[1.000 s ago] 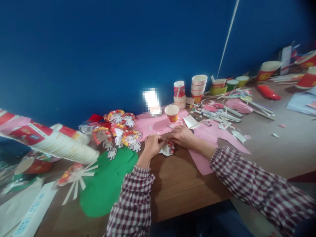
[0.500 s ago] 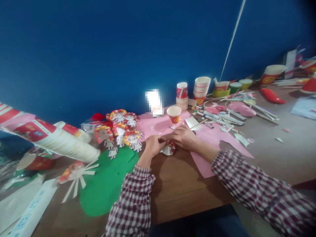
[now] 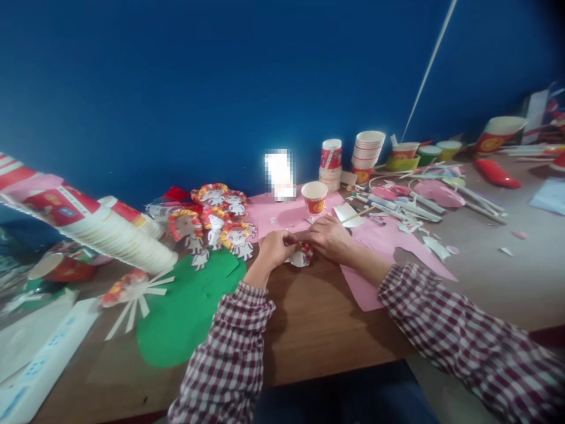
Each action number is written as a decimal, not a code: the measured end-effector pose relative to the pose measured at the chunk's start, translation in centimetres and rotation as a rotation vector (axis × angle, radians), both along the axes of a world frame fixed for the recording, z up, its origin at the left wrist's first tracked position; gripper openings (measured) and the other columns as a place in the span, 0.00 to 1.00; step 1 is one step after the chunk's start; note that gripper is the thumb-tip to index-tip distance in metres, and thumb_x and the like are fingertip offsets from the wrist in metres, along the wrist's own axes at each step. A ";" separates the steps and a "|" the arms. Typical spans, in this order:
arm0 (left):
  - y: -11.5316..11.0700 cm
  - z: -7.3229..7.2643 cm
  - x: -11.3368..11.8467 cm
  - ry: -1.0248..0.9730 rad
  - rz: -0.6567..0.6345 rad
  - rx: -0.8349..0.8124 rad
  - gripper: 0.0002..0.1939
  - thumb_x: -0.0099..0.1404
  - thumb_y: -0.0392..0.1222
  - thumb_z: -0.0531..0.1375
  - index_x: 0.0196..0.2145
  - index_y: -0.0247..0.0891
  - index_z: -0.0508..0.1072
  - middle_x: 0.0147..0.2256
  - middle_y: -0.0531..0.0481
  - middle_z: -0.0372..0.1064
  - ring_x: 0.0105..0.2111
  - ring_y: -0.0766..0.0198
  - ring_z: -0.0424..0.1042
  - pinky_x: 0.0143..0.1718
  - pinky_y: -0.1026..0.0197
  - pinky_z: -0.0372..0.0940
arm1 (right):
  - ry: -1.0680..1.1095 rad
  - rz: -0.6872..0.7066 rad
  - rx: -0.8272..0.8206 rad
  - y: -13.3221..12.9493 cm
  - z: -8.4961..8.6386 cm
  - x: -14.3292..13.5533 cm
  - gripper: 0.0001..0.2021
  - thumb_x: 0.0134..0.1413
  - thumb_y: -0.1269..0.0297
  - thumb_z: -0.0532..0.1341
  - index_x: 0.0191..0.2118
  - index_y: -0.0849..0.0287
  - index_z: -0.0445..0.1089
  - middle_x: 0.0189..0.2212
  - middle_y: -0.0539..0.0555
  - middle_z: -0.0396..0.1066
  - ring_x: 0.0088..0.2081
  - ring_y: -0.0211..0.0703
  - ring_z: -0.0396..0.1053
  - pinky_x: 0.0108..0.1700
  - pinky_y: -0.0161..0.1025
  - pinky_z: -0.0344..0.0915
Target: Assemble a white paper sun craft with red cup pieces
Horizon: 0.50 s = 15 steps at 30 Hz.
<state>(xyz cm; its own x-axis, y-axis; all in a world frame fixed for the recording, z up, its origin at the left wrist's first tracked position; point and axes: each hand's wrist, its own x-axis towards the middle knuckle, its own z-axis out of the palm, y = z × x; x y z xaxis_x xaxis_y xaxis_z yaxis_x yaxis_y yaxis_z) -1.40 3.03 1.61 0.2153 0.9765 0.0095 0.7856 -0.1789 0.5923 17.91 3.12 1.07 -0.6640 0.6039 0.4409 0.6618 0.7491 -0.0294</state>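
A small curled piece of paper cup (image 3: 301, 257), white with red print, is between my two hands just above the brown table (image 3: 318, 330). My left hand (image 3: 277, 248) pinches it from the left, thumb and forefinger together. From the right, my right hand (image 3: 330, 240) closes on its upper edge, and its fingers meet those of the left. The hands cover much of the piece. A thin pointed thing (image 3: 308, 221) shows by the right fingers; its kind I cannot make out. Just behind stands an upright paper cup (image 3: 315, 199) on pink paper (image 3: 278, 218).
Left of my hands lie several cup-paper cutout figures (image 3: 238, 238) and a green sheet (image 3: 189, 318). A long stack of cups (image 3: 119, 241) leans in from the left, above a fringed cut cup (image 3: 128, 291). Pens (image 3: 410, 207), paper scraps and more cup stacks (image 3: 368, 156) fill the right.
The view has shifted slightly, so the table's things sit a little higher. Both hands stay on the cup piece, with only slight finger movement.
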 end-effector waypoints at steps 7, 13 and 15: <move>0.0 0.0 0.2 -0.018 0.001 -0.039 0.11 0.53 0.41 0.63 0.36 0.37 0.78 0.31 0.48 0.76 0.32 0.61 0.73 0.36 0.62 0.63 | -0.012 -0.005 -0.004 0.0 -0.1 -0.1 0.14 0.62 0.66 0.53 0.50 0.53 0.69 0.32 0.54 0.71 0.37 0.44 0.62 0.43 0.42 0.49; -0.3 1.1 0.5 0.147 0.034 0.036 0.10 0.51 0.46 0.65 0.32 0.41 0.80 0.34 0.47 0.76 0.37 0.57 0.71 0.41 0.57 0.61 | 0.012 0.010 0.007 0.1 -0.2 0.0 0.14 0.60 0.67 0.54 0.50 0.52 0.69 0.30 0.53 0.70 0.36 0.43 0.62 0.43 0.41 0.50; -0.3 1.4 0.5 0.145 0.034 -0.011 0.11 0.51 0.46 0.64 0.32 0.41 0.80 0.35 0.48 0.77 0.37 0.58 0.71 0.42 0.58 0.60 | 0.020 0.016 0.025 0.2 -0.4 0.0 0.12 0.60 0.67 0.55 0.47 0.54 0.71 0.29 0.53 0.70 0.35 0.43 0.62 0.42 0.41 0.51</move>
